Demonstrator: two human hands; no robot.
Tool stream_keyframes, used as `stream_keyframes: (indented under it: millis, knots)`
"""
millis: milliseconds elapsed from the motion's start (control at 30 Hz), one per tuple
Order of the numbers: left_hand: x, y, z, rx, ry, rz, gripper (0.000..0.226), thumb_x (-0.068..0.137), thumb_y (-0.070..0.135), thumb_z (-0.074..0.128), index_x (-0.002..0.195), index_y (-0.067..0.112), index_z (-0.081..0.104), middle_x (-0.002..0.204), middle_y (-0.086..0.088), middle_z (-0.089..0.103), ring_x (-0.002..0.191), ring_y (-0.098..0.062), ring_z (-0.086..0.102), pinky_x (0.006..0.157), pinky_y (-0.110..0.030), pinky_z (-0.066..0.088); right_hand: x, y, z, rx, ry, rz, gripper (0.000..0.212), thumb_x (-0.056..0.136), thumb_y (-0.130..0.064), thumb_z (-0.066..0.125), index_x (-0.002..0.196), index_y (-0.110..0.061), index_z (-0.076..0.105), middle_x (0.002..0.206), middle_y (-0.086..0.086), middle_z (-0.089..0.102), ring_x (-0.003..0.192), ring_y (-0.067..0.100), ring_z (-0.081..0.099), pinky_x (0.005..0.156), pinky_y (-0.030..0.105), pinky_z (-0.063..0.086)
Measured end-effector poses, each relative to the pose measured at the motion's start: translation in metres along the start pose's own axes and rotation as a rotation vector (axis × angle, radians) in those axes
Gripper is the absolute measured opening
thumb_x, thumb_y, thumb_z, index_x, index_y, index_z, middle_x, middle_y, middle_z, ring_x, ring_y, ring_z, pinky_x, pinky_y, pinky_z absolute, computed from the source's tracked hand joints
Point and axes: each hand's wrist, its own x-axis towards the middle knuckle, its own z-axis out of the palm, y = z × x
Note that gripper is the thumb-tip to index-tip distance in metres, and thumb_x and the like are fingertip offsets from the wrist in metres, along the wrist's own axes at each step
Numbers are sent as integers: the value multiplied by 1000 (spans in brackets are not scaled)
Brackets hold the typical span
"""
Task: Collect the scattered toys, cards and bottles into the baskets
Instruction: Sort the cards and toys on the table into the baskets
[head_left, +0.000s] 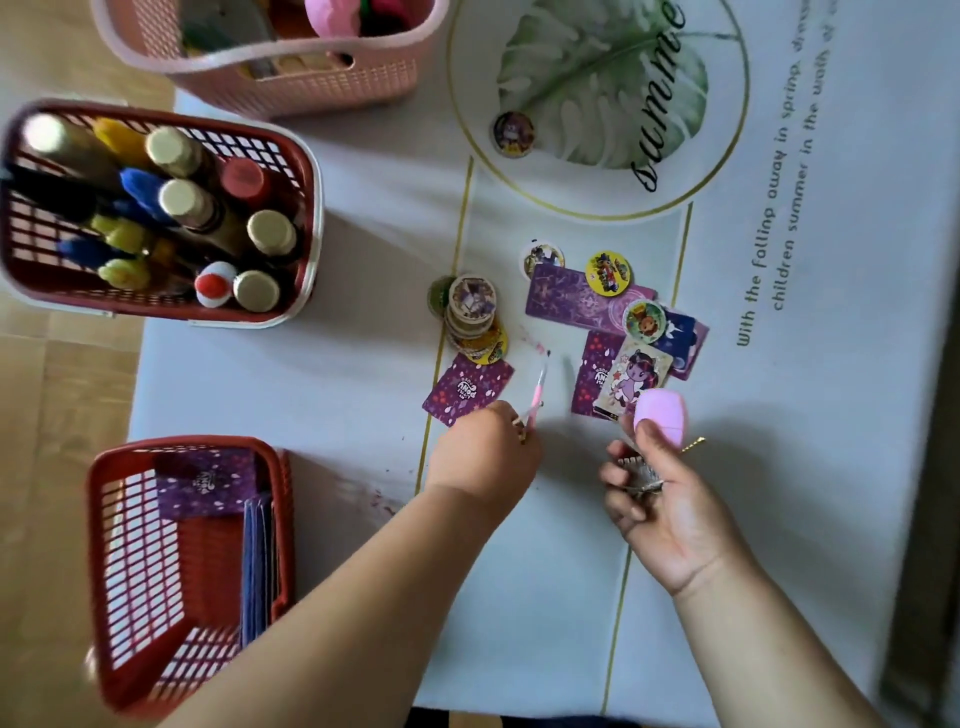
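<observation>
My left hand (485, 452) is closed around a thin pink stick (537, 392) that points up and away from the fist. My right hand (657, 483) holds a pink egg-shaped toy (662, 415) at the fingertips, with small silvery items in the palm. Purple cards (576, 299) and round discs (607, 273) lie scattered just beyond both hands. A stack of discs (471, 312) stands left of them, with one purple card (467, 389) below it. A lone disc (513, 132) lies farther back.
A red basket (156, 571) at the near left holds purple cards. Another red basket (291, 156) at the far left is full of upright bottles. A pink basket (311, 83) with toys stands at the back. The tablecloth (779, 364) has a leaf print.
</observation>
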Motion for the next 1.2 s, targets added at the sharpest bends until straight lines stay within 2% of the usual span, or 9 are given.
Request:
stream_keyframes:
  millis: [133,267,567,733,833,933,1067,1133,1200]
  knots:
    - [-7,19,-66,-684,62,-60,11,87,18,56,77,13,57,62,1,59,49,-19,54,41,-22,40,-2,-17,49,-109,-93,-29,23,75,-29,66,97,-21,63,73,-2,59,53,10,52,35,15,30]
    - [6,39,-145,-1133,96,-83,9,90,11,53,81,12,54,67,-3,60,44,-14,47,40,-16,29,-4,-49,120,-142,-199,-70,13,82,-23,66,94,-19,65,73,-1,63,58,11,55,39,16,36]
    - [68,41,-290,-1364,275,-175,13,92,14,56,80,11,57,58,-4,56,47,-12,52,40,-16,45,-7,-103,301,-385,-409,-175,10,89,-11,61,80,-14,59,65,1,54,51,8,51,41,15,42]
    - [88,32,-319,-1455,219,-24,19,93,21,55,103,6,61,98,-15,65,84,-28,64,70,-32,57,-5,-110,354,-377,-503,-240,15,86,-11,65,102,-10,63,81,5,59,63,14,56,57,25,46]
    - [89,31,-316,-1471,259,17,18,95,26,54,102,11,61,98,-14,70,89,-29,68,84,-45,54,-3,-110,355,-369,-462,-317,15,86,-14,66,100,-10,63,84,4,58,74,15,54,50,20,42]
    - [86,28,-306,-1484,280,43,12,95,22,54,89,14,61,92,-10,66,84,-25,63,70,-37,56,4,-105,341,-262,-503,-296,25,85,-9,67,108,-1,65,89,8,60,66,11,55,49,16,46]
    - [71,24,-284,-1466,371,12,8,92,10,59,83,11,61,59,0,65,61,-18,60,61,-28,54,10,-87,293,-100,-408,-281,8,89,2,60,85,-6,59,66,5,61,57,11,61,60,22,58]
    - [61,21,-272,-1371,411,35,14,92,5,58,80,11,62,52,4,62,62,-17,59,65,-28,53,14,-73,258,-262,-275,-324,12,91,0,58,85,-11,58,65,3,61,55,11,61,56,23,56]
    - [48,18,-253,-1292,389,57,18,94,1,53,82,11,63,67,-2,64,67,-18,61,69,-30,56,22,-58,218,-576,-105,-374,13,91,-4,59,85,-15,61,70,2,61,58,15,58,53,23,54]
